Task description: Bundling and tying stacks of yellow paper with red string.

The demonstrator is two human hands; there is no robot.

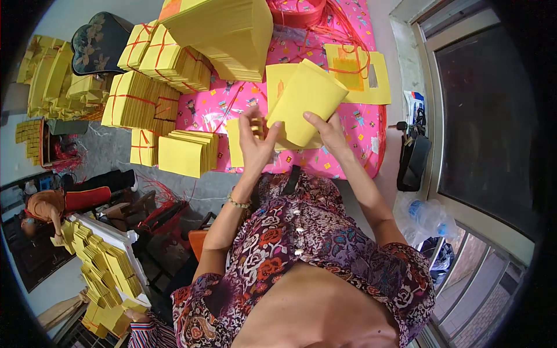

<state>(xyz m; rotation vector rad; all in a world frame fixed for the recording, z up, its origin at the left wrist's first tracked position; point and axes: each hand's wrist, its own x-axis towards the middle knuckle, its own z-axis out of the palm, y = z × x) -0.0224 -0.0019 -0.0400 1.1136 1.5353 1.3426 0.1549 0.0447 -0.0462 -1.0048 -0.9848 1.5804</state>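
Observation:
Over the pink table, a curved yellow paper envelope or thin stack of them (pixel 310 98) is tilted in my right hand (pixel 332 134), thumb on top and fingers underneath. How many sheets it holds, I cannot tell. My left hand (pixel 257 142) is at its lower left edge, fingers spread apart and thumb near the paper. Beneath lie more flat yellow envelopes (pixel 279 78). A small yellow piece (pixel 234 142) rests beside my left fingers. To the right, another yellow sheet (pixel 378 81) lies with an orange patch and red strap over it.
Red-strapped yellow bundles (pixel 139 101) and a tall yellow stack (pixel 229 40) crowd the table's left. A red basket (pixel 299 14) with loose red straps stands at the back. The pink patterned cover (pixel 200 107) shows between. At left, other people work by a table of yellow stacks (pixel 104 261).

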